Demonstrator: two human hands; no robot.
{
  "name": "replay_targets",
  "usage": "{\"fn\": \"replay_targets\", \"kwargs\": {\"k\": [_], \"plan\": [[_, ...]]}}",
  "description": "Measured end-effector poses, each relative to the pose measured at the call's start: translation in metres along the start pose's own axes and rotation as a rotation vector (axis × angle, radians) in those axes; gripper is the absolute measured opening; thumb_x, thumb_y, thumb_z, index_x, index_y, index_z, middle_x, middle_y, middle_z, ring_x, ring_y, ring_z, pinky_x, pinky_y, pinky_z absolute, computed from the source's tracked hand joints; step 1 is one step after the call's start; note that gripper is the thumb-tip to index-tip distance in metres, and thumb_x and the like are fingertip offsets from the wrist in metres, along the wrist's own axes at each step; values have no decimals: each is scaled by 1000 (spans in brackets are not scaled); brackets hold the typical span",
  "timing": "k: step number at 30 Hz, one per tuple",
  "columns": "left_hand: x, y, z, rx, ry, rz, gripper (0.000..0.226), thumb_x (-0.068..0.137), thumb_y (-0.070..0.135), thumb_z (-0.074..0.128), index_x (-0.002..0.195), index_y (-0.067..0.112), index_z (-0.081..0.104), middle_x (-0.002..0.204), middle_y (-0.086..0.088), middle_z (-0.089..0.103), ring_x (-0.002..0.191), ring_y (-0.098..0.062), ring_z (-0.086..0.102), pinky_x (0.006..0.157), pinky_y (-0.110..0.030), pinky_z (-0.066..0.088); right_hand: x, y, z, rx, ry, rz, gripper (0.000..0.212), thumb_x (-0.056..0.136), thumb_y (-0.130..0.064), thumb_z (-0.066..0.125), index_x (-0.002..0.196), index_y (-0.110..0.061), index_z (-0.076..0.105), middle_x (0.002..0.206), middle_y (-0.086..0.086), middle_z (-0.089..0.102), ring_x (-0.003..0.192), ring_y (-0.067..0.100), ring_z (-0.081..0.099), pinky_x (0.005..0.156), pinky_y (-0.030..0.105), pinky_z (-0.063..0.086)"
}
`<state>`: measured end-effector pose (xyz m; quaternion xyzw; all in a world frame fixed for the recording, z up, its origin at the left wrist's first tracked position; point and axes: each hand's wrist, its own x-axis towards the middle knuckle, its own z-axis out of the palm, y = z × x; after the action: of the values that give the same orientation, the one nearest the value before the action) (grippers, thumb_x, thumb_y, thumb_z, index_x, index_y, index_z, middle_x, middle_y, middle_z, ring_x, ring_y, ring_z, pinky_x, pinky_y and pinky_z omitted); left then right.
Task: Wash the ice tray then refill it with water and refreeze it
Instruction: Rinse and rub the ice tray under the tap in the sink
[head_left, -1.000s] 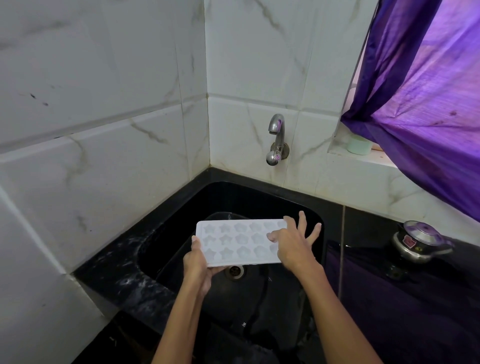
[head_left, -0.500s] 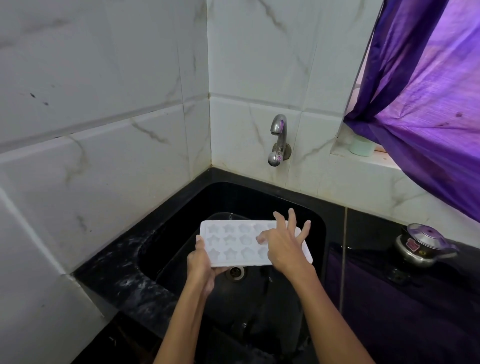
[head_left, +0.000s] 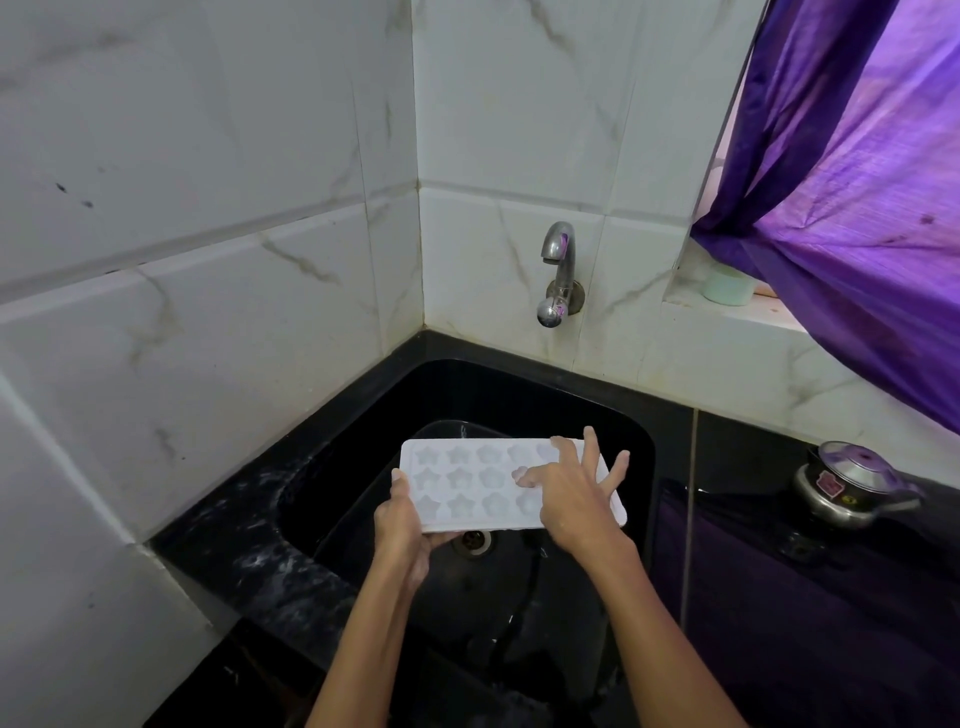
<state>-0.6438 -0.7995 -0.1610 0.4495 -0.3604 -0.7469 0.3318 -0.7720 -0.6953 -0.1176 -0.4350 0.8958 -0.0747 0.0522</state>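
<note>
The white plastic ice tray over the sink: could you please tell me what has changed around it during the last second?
The right hand slid leftward from the white plastic ice tray's right end across its star-shaped cavities, fingers spread, rubbing them. The left hand keeps gripping the tray's left end, level over the black sink. The metal wall tap is unchanged.
</note>
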Motion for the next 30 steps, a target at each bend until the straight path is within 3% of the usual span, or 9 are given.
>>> {"fn": "replay_targets", "kwargs": {"k": [13,18,24,30], "plan": [[-2,-4,3,5,-13,5,41,100,45,28,92,17,58,94,-12,68,89,-30,65,69,-47,55,0,-3,-6,12,-33,40,69,81,14,53,129,-36,56,160,12,7,145,39,-21,108,68,-14],[-3,-3,3,-1,9,10,39,100,44,29,92,17,56,93,-12,67,87,-29,65,67,-46,55,-3,-4,-1,15,-48,17,73,78,18,50,130,-34,56,155,10,17,145,38,-19,108,68,-15],[-4,-3,4,1,10,11,38,101,43,28,96,16,55,92,-12,67,87,-29,65,66,-45,54,1,-11,-1,69,73,-6,54,80,14,50,117,-24,47,147,7,24,146,36,-12,110,67,-10],[-3,-2,7,5,20,12,39,101,42,28,94,16,56,90,-12,68,85,-29,65,66,-45,54,0,-28,-2,-27,-4,-113,60,82,11,53,128,-26,55,159,13,5,145,39,-21,107,67,-18]]}}
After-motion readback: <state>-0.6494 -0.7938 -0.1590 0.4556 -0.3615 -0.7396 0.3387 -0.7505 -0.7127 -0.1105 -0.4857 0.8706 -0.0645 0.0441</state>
